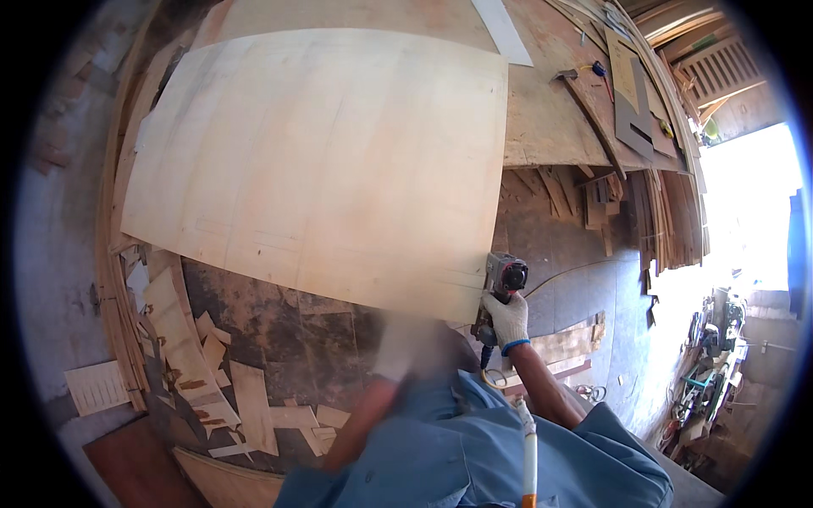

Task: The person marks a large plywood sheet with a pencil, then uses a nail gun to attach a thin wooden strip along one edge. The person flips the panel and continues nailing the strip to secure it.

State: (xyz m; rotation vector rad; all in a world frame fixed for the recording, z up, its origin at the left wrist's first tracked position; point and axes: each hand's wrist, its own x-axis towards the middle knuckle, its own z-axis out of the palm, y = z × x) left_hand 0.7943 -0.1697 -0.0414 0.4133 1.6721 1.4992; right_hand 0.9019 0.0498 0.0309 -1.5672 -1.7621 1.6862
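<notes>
A large pale plywood sheet (322, 169) lies over the work surface, its near right corner by my hands. My right hand (508, 320), in a white knit glove with a blue cuff, is closed round the handle of a nail gun (506, 275). The tool stands upright against the sheet's right edge near that corner, and a yellowish hose (491, 377) hangs below its grip. My left hand (395, 349) is a white blur at the sheet's near edge. Its fingers are smeared by motion, so I cannot tell whether they touch the wood.
A hammer (584, 106), a tape measure (666, 129) and a grey metal square (631, 114) lie at the back right. Wood offcuts (250, 398) litter the floor at left. Stacked strips (673, 220) stand at right. A cigarette (530, 453) hangs close in the foreground.
</notes>
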